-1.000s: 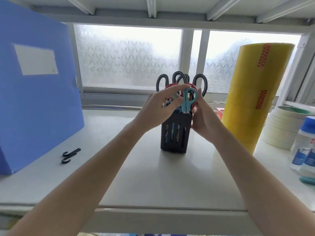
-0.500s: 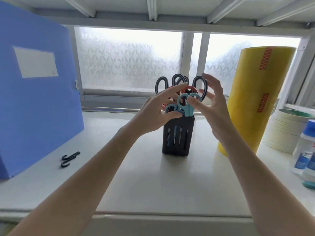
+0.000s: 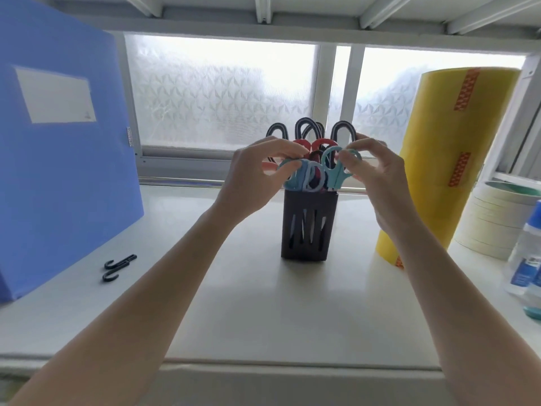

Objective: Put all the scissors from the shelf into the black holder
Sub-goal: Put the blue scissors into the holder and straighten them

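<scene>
A black slotted holder (image 3: 307, 227) stands upright in the middle of the white shelf (image 3: 263, 312). Several scissors stand in it, handles up: black-handled ones (image 3: 304, 130) at the back, red ones (image 3: 319, 143) in the middle, blue ones (image 3: 301, 178) and teal ones (image 3: 336, 171) at the front. My left hand (image 3: 257, 171) pinches the loop of the blue scissors from the left. My right hand (image 3: 377, 174) pinches the loop of the teal scissors from the right. The blades are hidden inside the holder.
A big blue file box (image 3: 58, 159) stands at the left, with a black double hook (image 3: 118, 266) lying before it. A tall yellow tape roll (image 3: 445, 159) stands right of the holder. Further right are stacked masking tapes (image 3: 494, 218) and a blue-capped bottle (image 3: 527, 253).
The teal scissors went down into the holder. My right hand, spread open half a second ago, has closed its fingers on the teal handle; my left hand now pinches the blue handle.
</scene>
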